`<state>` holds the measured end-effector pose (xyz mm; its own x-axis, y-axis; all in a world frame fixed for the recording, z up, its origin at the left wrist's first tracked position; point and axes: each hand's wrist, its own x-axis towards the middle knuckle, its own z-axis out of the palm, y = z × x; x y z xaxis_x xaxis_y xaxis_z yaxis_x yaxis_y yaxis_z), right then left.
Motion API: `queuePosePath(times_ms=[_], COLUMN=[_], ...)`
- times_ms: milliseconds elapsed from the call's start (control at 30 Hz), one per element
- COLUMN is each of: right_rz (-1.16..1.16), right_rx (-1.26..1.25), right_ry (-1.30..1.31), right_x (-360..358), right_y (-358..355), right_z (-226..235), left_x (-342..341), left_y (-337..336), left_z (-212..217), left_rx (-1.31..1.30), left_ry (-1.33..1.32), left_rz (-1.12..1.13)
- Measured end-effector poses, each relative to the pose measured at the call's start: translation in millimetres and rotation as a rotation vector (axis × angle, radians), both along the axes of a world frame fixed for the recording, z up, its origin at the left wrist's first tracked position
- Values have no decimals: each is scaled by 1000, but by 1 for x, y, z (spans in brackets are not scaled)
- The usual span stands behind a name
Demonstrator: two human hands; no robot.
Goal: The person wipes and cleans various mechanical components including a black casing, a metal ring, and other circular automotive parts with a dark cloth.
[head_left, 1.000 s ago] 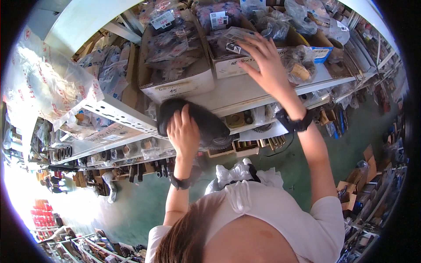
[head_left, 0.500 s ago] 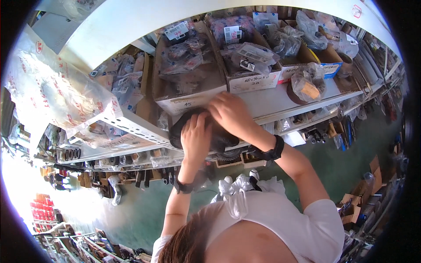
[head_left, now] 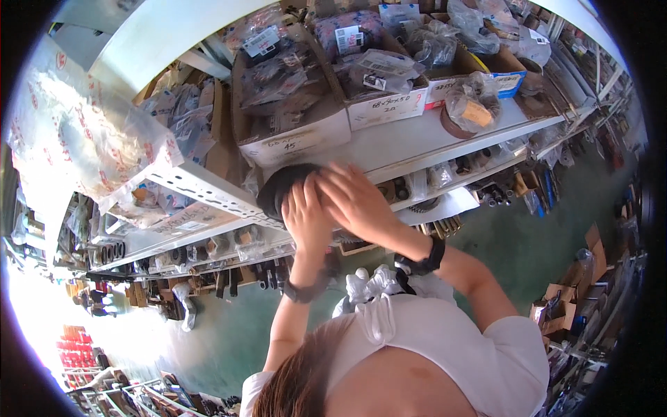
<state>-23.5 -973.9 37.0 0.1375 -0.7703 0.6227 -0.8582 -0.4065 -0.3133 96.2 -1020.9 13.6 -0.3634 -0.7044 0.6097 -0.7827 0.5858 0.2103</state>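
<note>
We see both hands raised to the shelf edge (head_left: pixel 417 149), pressed together on a dark round part (head_left: pixel 281 187). The left hand (head_left: pixel 306 215) lies flat against the part's lower side, fingers spread and curled onto it. The right hand (head_left: pixel 354 201) comes across from the right, open-palmed, fingers laid over the left hand's fingers and onto the part. Whether either hand truly grips the part we cannot tell; both rest on it, neither clenched.

The part sits at the front lip of the white shelf, just below a cardboard box (head_left: pixel 292 118) stuffed with bagged dark pieces. A slotted white upright (head_left: pixel 208 187) runs in from the left and meets the part, crowding it there. Right of that box stands a second box (head_left: pixel 385 83) of bagged parts, then a loose bag (head_left: pixel 472 104) holding something orange. Clear plastic bags (head_left: pixel 76 146) hang at far left. Below us we see green floor (head_left: pixel 514 243), with cartons (head_left: pixel 563 306) at right.
</note>
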Motion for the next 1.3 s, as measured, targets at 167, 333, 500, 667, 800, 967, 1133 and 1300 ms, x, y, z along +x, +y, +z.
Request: queuePosePath(times_ms=[167,333,500,667,800,967,1133,1300], right_rz=[-84,-329,-537,-558,-500,-298,-175,-47], right_rx=[151,-1,-33,-62,-67,-109,-48,-44], right_ry=[-230,-154,-349,-412,-432,-153,-194,-156], right_x=[-14,-64,-91,-100,-94,-63,-30,-9], right_y=[31,69,89,74,58,31,21,15], right_z=[-4,-34,-47,-48,-41,-20,-19,-22], left_x=[-30,-104,-165,-152,-111,-52,7,35], left_y=[11,15,17,16,9,-5,-9,-7], left_z=[-2,8,13,15,25,22,24,13], left_rx=[-97,-27,-86,51,171,218,223,52], left_ry=[-145,-150,-79,-65,-90,40,100,1], left_rz=[-96,-399,-658,-647,-486,-344,-326,-154])
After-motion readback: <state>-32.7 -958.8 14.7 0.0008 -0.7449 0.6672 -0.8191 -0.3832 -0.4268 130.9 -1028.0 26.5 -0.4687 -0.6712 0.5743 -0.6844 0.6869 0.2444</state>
